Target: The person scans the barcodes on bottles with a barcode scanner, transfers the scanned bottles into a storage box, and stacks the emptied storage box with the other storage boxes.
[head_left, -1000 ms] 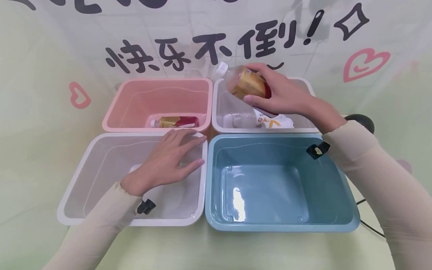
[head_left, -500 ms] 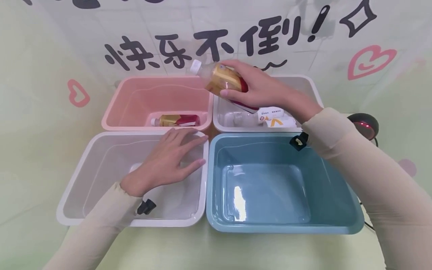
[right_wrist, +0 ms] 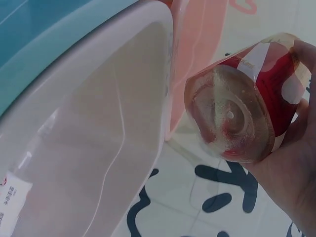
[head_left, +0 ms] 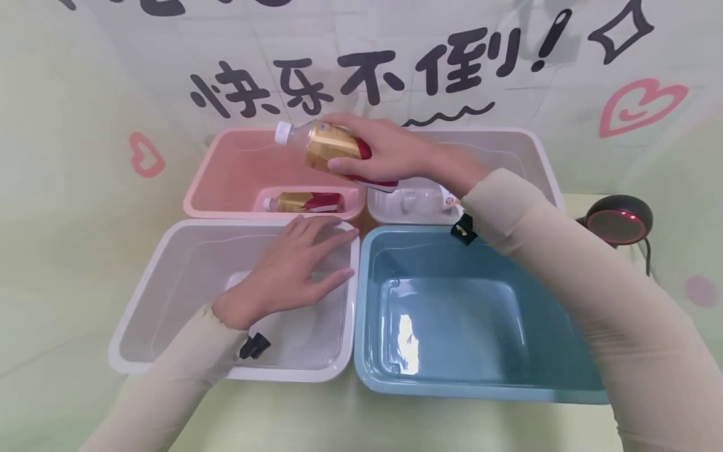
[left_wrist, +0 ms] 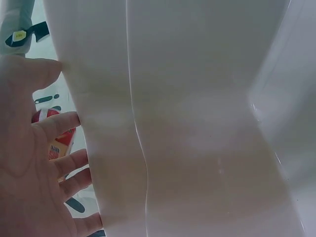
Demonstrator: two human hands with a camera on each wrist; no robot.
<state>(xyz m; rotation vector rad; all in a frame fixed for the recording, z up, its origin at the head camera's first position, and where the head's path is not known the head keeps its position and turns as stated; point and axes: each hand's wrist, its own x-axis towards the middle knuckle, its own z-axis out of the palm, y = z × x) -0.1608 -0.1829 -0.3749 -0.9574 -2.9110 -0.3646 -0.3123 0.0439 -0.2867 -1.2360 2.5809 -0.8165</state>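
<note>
My right hand [head_left: 378, 150] grips a plastic bottle [head_left: 333, 147] with a gold and red label and a white cap. It holds the bottle tilted, cap to the left, above the right side of the pink bin [head_left: 226, 169]. The right wrist view shows the clear base of the bottle [right_wrist: 229, 116] and fingers round its side. Inside the pink bin lies a similar gold and red bottle [head_left: 310, 202]. My left hand [head_left: 288, 270] rests at the rim of the front-left pale bin [head_left: 169, 301], its fingers spread and fingertips touching the rim, as the left wrist view shows.
A back-right pale bin [head_left: 525, 150] holds clear bottles [head_left: 420, 201] with white labels, partly behind my right arm. The blue bin [head_left: 452, 326] stands at front right. A black round device [head_left: 618, 220] with a red light and cable sits at the right. A wall with lettering rises behind.
My right hand has carried the bottle leftward from above the back-right bin to above the pink bin. The left hand keeps its place on the rim. The head view has shifted slightly.
</note>
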